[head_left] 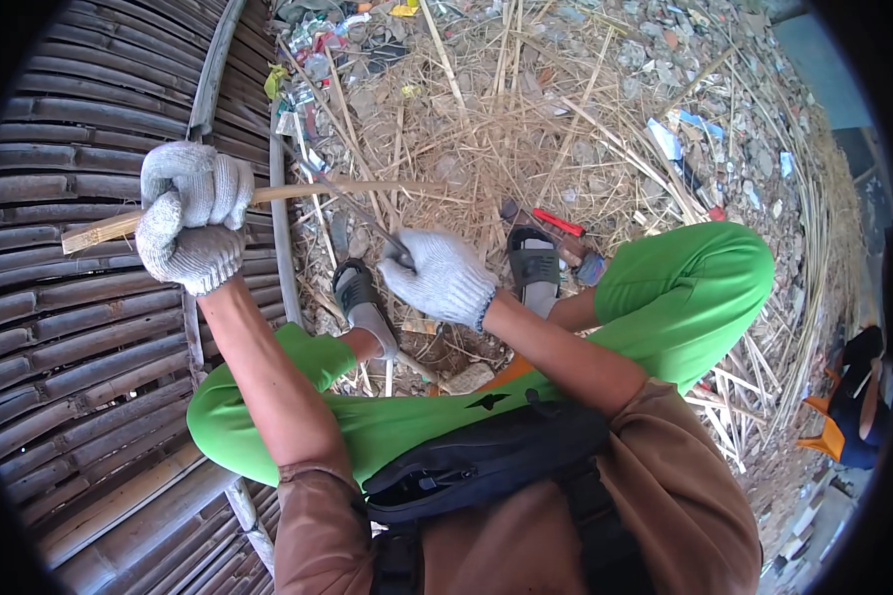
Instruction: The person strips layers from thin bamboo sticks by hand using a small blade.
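Bamboo strip (303, 191) and tool (369, 222) in hands (196, 216)

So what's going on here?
Someone's gloved left hand is closed around a pale strip, whose ends stick out on both sides of the fist. The gloved right hand grips a thin dark tool that crosses the strip in this view; whether the two touch, I can't tell. Straw-like bits litter the ground ahead, slats run along the left, and a red object lies by the right foot.
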### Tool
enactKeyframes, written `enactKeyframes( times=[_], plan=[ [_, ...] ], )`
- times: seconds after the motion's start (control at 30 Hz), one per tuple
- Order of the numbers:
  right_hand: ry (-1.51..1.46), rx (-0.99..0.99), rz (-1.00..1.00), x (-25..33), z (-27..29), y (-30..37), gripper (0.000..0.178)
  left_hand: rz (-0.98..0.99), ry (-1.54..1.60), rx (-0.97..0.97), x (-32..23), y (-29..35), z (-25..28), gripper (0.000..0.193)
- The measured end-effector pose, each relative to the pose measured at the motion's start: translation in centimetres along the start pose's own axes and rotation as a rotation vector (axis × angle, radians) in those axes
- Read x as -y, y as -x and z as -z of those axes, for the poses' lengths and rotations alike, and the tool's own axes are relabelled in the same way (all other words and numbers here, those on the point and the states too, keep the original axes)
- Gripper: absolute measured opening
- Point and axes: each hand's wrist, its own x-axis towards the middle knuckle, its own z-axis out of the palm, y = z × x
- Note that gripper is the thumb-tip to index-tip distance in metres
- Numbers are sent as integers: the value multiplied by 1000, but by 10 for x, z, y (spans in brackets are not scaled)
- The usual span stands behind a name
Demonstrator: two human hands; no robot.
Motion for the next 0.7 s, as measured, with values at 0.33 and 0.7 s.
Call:
enactKeyframes(
  times=[0.33,0.7],
  plan=[
    [-27,29,-141,-41,0,6,31,45,22,83,1,2,5,29],
    [102,35,-203,-93,2,-6,36,10,26,98,9,-4,-6,27]
  ],
)
